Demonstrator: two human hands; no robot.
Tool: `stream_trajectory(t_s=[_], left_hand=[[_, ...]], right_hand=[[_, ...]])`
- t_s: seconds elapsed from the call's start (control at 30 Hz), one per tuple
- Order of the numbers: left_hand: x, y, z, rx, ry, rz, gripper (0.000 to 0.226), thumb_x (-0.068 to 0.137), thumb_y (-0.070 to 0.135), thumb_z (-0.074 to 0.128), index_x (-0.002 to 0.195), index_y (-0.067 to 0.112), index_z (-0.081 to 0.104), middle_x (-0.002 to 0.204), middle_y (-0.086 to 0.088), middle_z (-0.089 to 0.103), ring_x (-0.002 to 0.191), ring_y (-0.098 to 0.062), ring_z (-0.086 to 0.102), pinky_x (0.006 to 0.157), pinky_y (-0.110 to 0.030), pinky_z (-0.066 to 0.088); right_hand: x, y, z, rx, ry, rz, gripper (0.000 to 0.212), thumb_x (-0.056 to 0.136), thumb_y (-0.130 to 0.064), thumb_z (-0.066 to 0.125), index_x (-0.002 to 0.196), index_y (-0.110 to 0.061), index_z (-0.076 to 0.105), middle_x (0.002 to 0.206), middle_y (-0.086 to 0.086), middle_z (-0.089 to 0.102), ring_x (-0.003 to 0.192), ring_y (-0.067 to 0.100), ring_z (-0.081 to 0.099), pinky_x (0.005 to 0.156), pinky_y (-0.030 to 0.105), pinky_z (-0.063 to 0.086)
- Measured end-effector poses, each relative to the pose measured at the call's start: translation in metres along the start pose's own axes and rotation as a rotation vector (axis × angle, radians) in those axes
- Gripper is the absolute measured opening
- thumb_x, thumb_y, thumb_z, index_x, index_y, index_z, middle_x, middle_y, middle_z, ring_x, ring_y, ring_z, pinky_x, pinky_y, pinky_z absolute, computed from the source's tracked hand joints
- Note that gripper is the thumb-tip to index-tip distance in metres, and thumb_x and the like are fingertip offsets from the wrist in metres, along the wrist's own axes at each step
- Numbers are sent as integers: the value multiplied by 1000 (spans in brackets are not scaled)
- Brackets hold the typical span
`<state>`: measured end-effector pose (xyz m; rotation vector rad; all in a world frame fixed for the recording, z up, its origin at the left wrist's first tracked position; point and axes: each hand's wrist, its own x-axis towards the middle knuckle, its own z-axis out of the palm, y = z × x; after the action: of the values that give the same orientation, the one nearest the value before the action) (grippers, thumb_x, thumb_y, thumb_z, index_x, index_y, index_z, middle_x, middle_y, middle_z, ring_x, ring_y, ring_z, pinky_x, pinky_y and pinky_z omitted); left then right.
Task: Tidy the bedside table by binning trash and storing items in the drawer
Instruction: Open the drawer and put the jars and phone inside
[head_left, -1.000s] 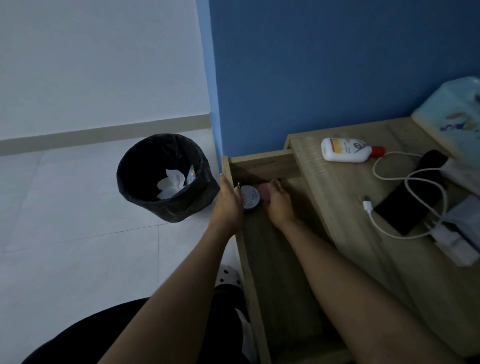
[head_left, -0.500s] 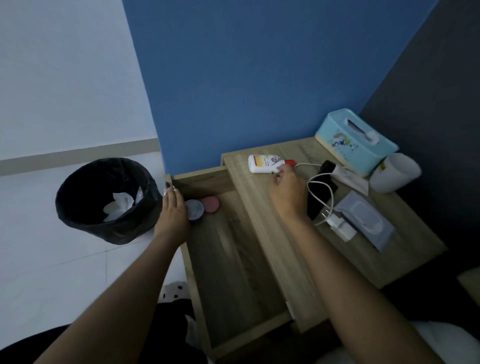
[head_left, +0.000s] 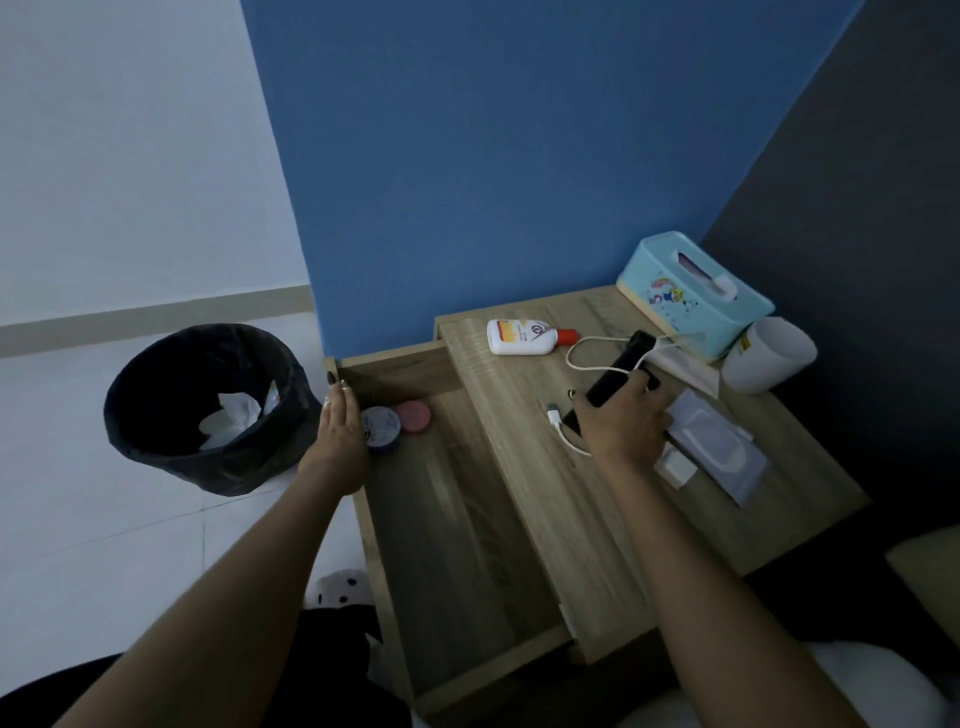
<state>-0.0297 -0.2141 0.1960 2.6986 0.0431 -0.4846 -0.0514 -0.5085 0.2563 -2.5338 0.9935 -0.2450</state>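
The wooden drawer (head_left: 457, 545) stands pulled out to the left of the bedside table top (head_left: 524, 431). In its far corner lie a round white tin (head_left: 384, 427) and a pink round lid (head_left: 414, 415). My left hand (head_left: 340, 431) rests with straight fingers on the drawer's left wall beside the tin. My right hand (head_left: 626, 423) grips a black phone (head_left: 618, 374) on the table top. A white charging cable (head_left: 587, 358) loops around the phone, its plug (head_left: 555, 417) lying free. A white lotion bottle (head_left: 524, 338) with a red cap lies at the back.
A black-lined bin (head_left: 208, 410) holding crumpled tissue stands on the floor to the left. On the table's right are a light-blue tissue box (head_left: 691, 296), a white cup (head_left: 769, 356), a grey wipes pack (head_left: 717, 452), a white charger block (head_left: 675, 465) and a flat sachet (head_left: 685, 364).
My right hand left the drawer, passed the lotion bottle and now grips the phone. The left hand stayed at the drawer's wall. The view swung right.
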Motion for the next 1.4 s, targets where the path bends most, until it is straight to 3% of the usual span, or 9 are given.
stream_trajectory(t_s=[0.23,0.4,0.5,0.63,0.87,0.97,1.13,1.27,1.4], left_hand=[[1,-2,3,-41,25,12,87,93,2,49,148,4,-18,158,-13,-24,149,-29,-9,121,-42,15],[3,-3,5,-60,15,5,90,92,5,51,149,8,-19,158,-10,-24,149,-29,-6,120,-44,19],[4,-4,6,-51,14,3,93,91,4,53,149,8,-20,158,-10,-25,149,-29,-6,120,-45,21],[3,-4,4,-56,7,15,90,92,4,51,149,8,-19,158,-10,-24,149,-29,-3,120,-45,21],[0,-8,1,-2,22,50,87,94,5,48,149,8,-18,159,-8,-23,149,-30,8,116,-42,32],[-2,-12,-5,9,22,82,73,98,14,37,151,10,-14,160,-6,-19,146,-30,22,110,-40,39],[-3,-14,-15,14,19,97,66,99,17,33,153,12,-6,161,-4,-13,141,-32,33,110,-43,37],[-3,-12,-11,15,23,80,68,97,15,33,152,10,-7,161,-3,-14,134,-34,43,101,-47,46],[-3,-13,-9,43,46,78,68,97,14,34,152,11,-4,162,-4,-10,139,-33,36,105,-46,42]], right_hand=[[1,-6,-5,207,-59,110,84,71,-24,80,139,-13,32,142,21,33,123,42,44,94,46,46],[18,-6,-21,672,-127,266,64,67,-18,77,126,-11,53,124,8,63,113,27,61,89,33,50],[18,-11,-28,894,-213,302,52,60,-18,76,109,-14,62,111,7,68,97,24,66,85,46,57],[10,-24,-31,1079,-392,352,12,77,-10,72,83,-17,64,101,11,70,97,27,67,84,48,56],[-26,-47,-20,1350,-508,350,35,84,-11,68,118,-14,60,114,16,67,101,26,67,80,43,59],[-61,-57,-12,1351,-620,213,36,87,-5,62,120,-17,59,113,14,68,100,27,67,84,43,58],[-119,-61,29,965,-795,133,58,80,-19,71,134,-26,52,104,-8,69,97,15,68,92,43,54],[-149,-45,57,772,-837,129,52,84,-18,68,134,-22,52,113,-2,65,93,9,63,75,23,51],[-157,-30,86,599,-865,118,57,88,-18,65,140,-23,44,131,2,58,106,14,60,86,29,51]])
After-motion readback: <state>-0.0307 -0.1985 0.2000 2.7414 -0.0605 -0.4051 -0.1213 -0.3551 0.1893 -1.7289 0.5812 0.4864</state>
